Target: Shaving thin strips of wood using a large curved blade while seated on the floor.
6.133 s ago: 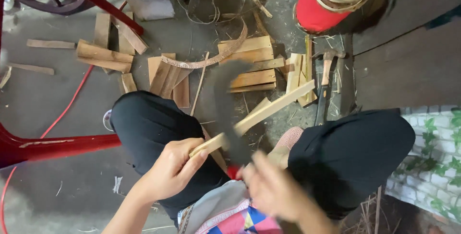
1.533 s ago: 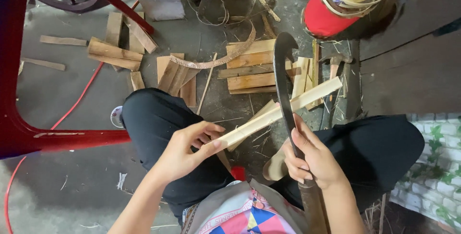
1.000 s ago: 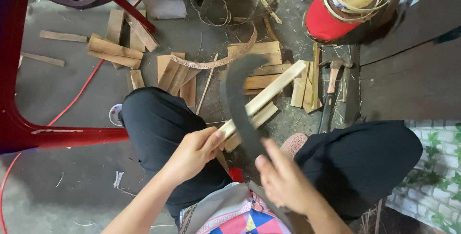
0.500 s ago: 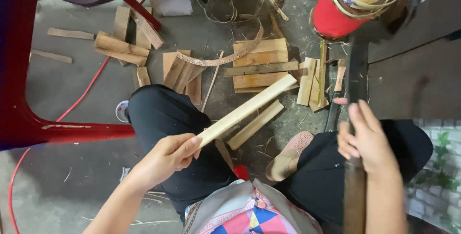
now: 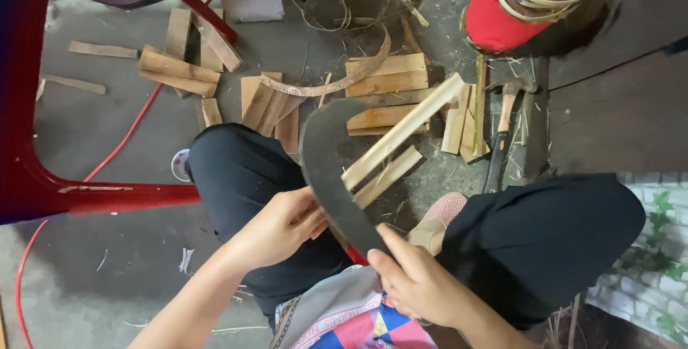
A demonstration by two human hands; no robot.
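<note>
Seen from above, the left hand (image 5: pixel 276 226) has its grip closed on a long wooden strip (image 5: pixel 405 130) over the lap; the right hand (image 5: pixel 419 284) grips a curved dark blade (image 5: pixel 326 170) crossing the strip.

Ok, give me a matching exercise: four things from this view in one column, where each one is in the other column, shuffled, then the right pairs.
Things:
1. curved dark blade
2. pale wooden strip
3. hammer
4. red drum

Places:
A. lying on the floor beside the person's right knee
B. standing at the top right, with pale hoops in it
C. held in the right hand, crossing over the strip
D. held at its near end by the left hand

Pairs: 1-C, 2-D, 3-A, 4-B
</note>
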